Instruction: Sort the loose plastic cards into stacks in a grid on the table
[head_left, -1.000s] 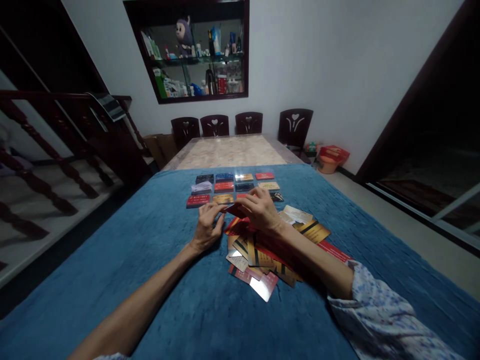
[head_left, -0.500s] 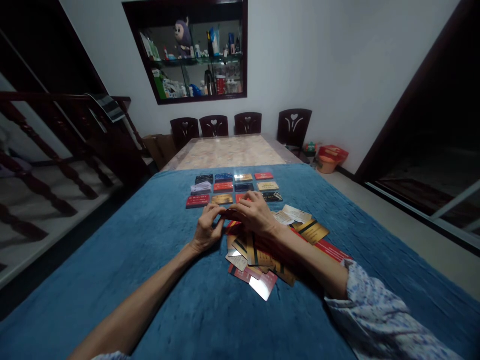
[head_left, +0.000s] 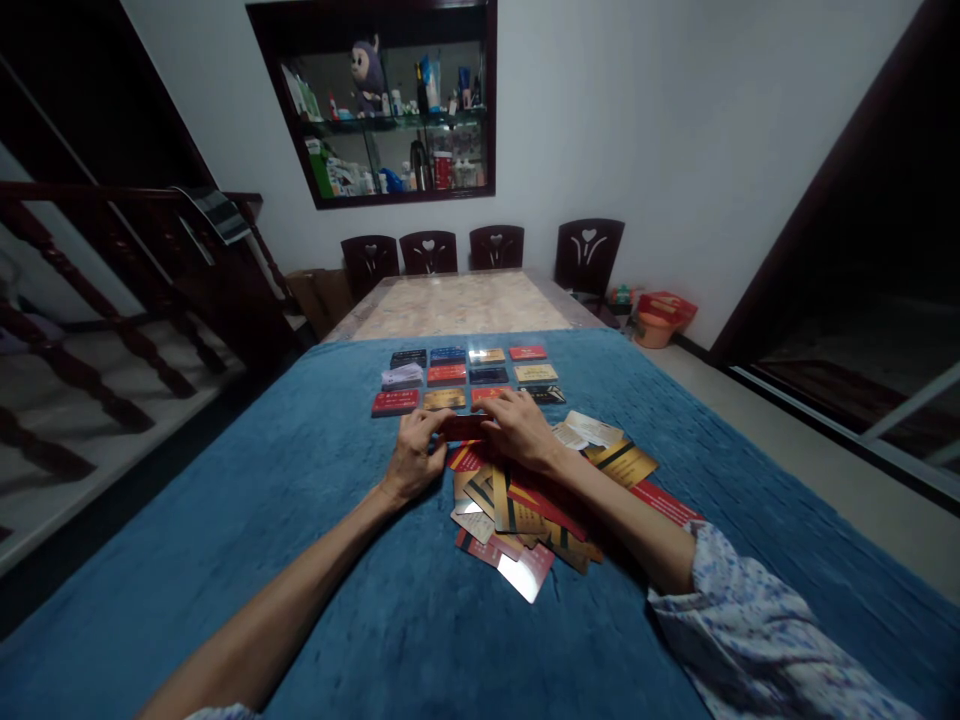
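Note:
Between my two hands a dark red card stack (head_left: 463, 428) is held edge-up, just in front of the laid-out rows. My left hand (head_left: 414, 455) grips its left end with thumb and fingers. The right end is in the fingers of my right hand (head_left: 519, 430). Several small card stacks lie in three rows beyond, among them a red one (head_left: 395, 402), a gold one (head_left: 445, 399) and a black one (head_left: 409, 357). Loose gold, red and white cards (head_left: 517, 510) overlap in a pile beneath and beside my right forearm.
A blue cloth (head_left: 300, 480) covers the near part of the table, with the bare marbled tabletop (head_left: 465, 303) behind it. Dark chairs (head_left: 496, 247) stand at the far end. A wooden railing (head_left: 97, 320) is at the left, an orange bucket (head_left: 654, 328) at the right.
My right hand has shifted slightly right and down, its fingers lower. More of the dark red card stack shows between my hands, and more red cards show under my right forearm.

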